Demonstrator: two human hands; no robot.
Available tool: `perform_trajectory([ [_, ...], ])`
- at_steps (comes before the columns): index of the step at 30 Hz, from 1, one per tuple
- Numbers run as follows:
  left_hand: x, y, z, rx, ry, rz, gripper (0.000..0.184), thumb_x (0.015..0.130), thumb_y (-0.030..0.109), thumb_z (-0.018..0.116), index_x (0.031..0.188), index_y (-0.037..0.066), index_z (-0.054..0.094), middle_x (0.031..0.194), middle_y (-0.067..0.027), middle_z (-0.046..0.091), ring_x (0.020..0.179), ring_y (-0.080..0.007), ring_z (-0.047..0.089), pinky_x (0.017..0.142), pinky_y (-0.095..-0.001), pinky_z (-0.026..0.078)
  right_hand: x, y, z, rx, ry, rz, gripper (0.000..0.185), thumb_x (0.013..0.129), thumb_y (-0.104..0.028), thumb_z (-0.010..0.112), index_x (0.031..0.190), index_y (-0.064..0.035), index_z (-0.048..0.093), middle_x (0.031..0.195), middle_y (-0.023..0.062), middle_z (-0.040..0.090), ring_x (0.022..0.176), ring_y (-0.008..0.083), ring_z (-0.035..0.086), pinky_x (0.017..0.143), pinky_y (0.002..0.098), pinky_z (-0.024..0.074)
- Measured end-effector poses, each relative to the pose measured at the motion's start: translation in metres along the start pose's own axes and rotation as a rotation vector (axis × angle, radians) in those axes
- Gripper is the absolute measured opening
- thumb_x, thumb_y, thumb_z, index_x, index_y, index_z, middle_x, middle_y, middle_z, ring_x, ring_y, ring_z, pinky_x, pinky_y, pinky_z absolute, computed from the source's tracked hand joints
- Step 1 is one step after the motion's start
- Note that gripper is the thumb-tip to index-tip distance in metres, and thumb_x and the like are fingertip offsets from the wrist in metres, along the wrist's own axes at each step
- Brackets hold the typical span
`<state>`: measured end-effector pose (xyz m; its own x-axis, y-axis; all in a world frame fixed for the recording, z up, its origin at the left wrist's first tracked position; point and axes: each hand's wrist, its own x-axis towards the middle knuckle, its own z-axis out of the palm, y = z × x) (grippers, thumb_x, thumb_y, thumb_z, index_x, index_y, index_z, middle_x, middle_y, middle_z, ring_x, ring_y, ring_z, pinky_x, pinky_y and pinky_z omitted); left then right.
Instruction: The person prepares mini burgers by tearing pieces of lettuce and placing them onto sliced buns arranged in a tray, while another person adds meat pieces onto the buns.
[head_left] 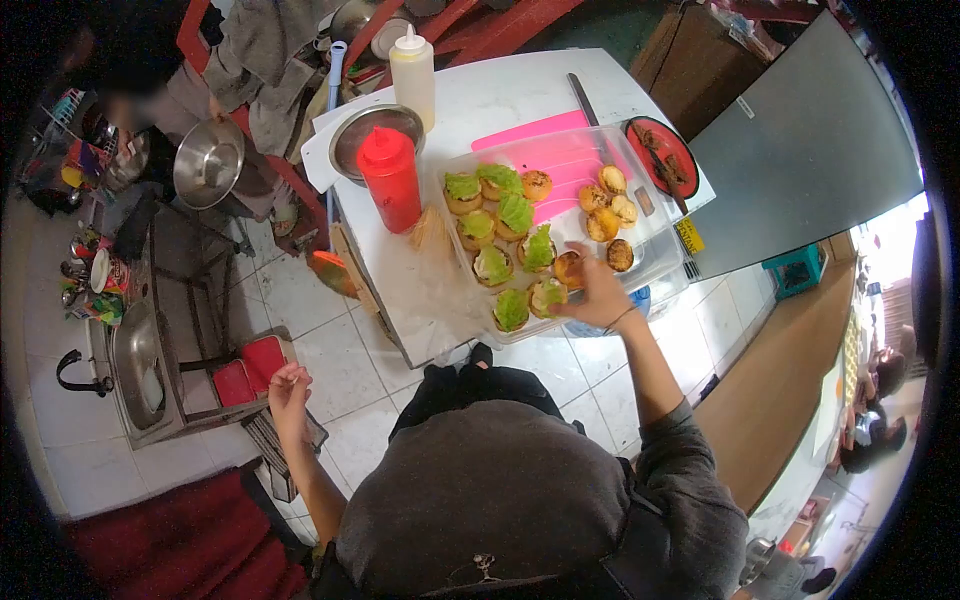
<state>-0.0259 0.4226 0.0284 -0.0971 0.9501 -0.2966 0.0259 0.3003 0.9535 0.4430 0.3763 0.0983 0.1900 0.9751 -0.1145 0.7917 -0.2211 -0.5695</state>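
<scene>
A clear plastic tray [660,235] on the white table holds several small buns. Those on its left side carry green lettuce [515,213]; toasted bun pieces [602,224] without lettuce lie on its right. My right hand [598,297] is over the tray's near right part, fingers bent beside a browned bun [568,268] and a lettuce-topped one; whether it grips either is unclear. Away from the table at the left, my left hand [290,388] is raised with its fingers curled together, and nothing can be made out in them.
A red squeeze bottle [390,185], a white-capped bottle [413,80], a metal bowl [345,150] and toothpicks [430,232] are left of the tray. Behind it lie a pink board [520,130] and a red plate [685,170]. Another person [180,100] stands at the upper left by a metal bowl.
</scene>
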Motion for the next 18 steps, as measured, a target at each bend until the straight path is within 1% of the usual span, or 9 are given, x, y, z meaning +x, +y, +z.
perform_trajectory([
  [2, -0.003, -0.002, -0.005, -0.003, 0.016, -0.007, 0.019, 0.081, 0.015, 0.057, 0.099, 0.010, 0.052, 0.090, 0.0031, 0.056, 0.077, -0.0065, 0.051, 0.065, -0.0203, 0.036, 0.010, 0.011, -0.010, 0.219, -0.005, 0.031, 0.068, 0.065, -0.021, 0.068, 0.120, -0.0039, 0.032, 0.096, 0.0149, 0.056, 0.088, 0.0284, 0.056, 0.073, 0.0391, 0.0447],
  [5, -0.007, 0.005, -0.002, -0.009, 0.048, -0.027, 0.017, 0.082, 0.010, 0.056, 0.098, 0.007, 0.051, 0.088, 0.0023, 0.055, 0.073, -0.0054, 0.050, 0.061, -0.0173, 0.038, 0.035, 0.036, -0.001, 0.239, 0.054, 0.120, 0.060, 0.068, -0.010, 0.063, 0.119, -0.0021, 0.033, 0.091, 0.0157, 0.058, 0.085, 0.0254, 0.058, 0.070, 0.0334, 0.0469],
  [6, -0.006, 0.005, -0.002, -0.008, 0.047, -0.029, 0.017, 0.082, 0.010, 0.056, 0.098, 0.007, 0.051, 0.088, 0.0023, 0.055, 0.073, -0.0054, 0.050, 0.061, -0.0174, 0.038, 0.039, 0.036, 0.002, 0.265, 0.084, 0.072, 0.056, 0.069, -0.008, 0.060, 0.118, -0.0011, 0.033, 0.083, 0.0138, 0.060, 0.079, 0.0255, 0.060, 0.070, 0.0340, 0.0470],
  [9, -0.005, 0.006, -0.001, 0.000, 0.045, -0.027, 0.017, 0.082, 0.010, 0.055, 0.099, 0.008, 0.051, 0.088, 0.0022, 0.055, 0.074, -0.0057, 0.050, 0.062, -0.0179, 0.038, 0.049, 0.039, 0.012, 0.214, 0.002, 0.026, 0.056, 0.069, -0.003, 0.053, 0.121, -0.0041, 0.033, 0.085, 0.0101, 0.060, 0.075, 0.0170, 0.058, 0.068, 0.0276, 0.0460],
  [12, -0.005, 0.008, 0.000, 0.025, 0.039, -0.040, 0.018, 0.081, 0.012, 0.055, 0.099, 0.011, 0.052, 0.090, 0.0028, 0.055, 0.077, -0.0069, 0.051, 0.065, -0.0199, 0.037, 0.046, 0.032, 0.018, 0.259, -0.033, 0.041, 0.054, 0.069, -0.002, 0.052, 0.120, -0.0036, 0.033, 0.082, 0.0118, 0.061, 0.073, 0.0182, 0.060, 0.066, 0.0282, 0.0467],
  [13, -0.006, 0.007, 0.001, 0.032, 0.037, -0.048, 0.019, 0.080, 0.013, 0.056, 0.099, 0.012, 0.052, 0.091, 0.0031, 0.056, 0.078, -0.0074, 0.051, 0.066, -0.0208, 0.036, 0.045, 0.030, 0.019, 0.235, -0.018, 0.028, 0.054, 0.068, -0.003, 0.053, 0.119, -0.0037, 0.034, 0.079, 0.0126, 0.061, 0.073, 0.0230, 0.060, 0.067, 0.0316, 0.0469],
  [15, -0.001, -0.002, -0.006, -0.012, -0.022, -0.010, 0.018, 0.082, 0.012, 0.055, 0.099, 0.010, 0.051, 0.092, 0.0019, 0.056, 0.079, -0.0072, 0.051, 0.065, -0.0205, 0.039, 0.042, 0.026, 0.017, 0.186, 0.004, -0.001, 0.053, 0.067, -0.005, 0.054, 0.117, -0.0038, 0.036, 0.075, 0.0143, 0.062, 0.072, 0.0327, 0.060, 0.069, 0.0383, 0.0474],
  [16, 0.000, -0.006, -0.007, -0.035, -0.049, 0.010, 0.018, 0.082, 0.011, 0.054, 0.099, 0.009, 0.051, 0.093, 0.0013, 0.056, 0.079, -0.0071, 0.051, 0.065, -0.0203, 0.040, 0.043, 0.029, 0.014, 0.131, 0.030, -0.009, 0.052, 0.067, -0.005, 0.055, 0.116, -0.0040, 0.037, 0.077, 0.0150, 0.062, 0.075, 0.0329, 0.059, 0.070, 0.0388, 0.0468],
  [18, -0.004, -0.005, -0.005, -0.022, 0.003, -0.003, 0.018, 0.082, 0.011, 0.054, 0.100, 0.009, 0.051, 0.093, 0.0007, 0.056, 0.079, -0.0071, 0.051, 0.065, -0.0201, 0.040, 0.051, 0.035, 0.004, 0.022, 0.081, -0.030, 0.052, 0.067, -0.006, 0.056, 0.116, -0.0043, 0.038, 0.082, 0.0166, 0.061, 0.080, 0.0333, 0.058, 0.073, 0.0398, 0.0457],
])
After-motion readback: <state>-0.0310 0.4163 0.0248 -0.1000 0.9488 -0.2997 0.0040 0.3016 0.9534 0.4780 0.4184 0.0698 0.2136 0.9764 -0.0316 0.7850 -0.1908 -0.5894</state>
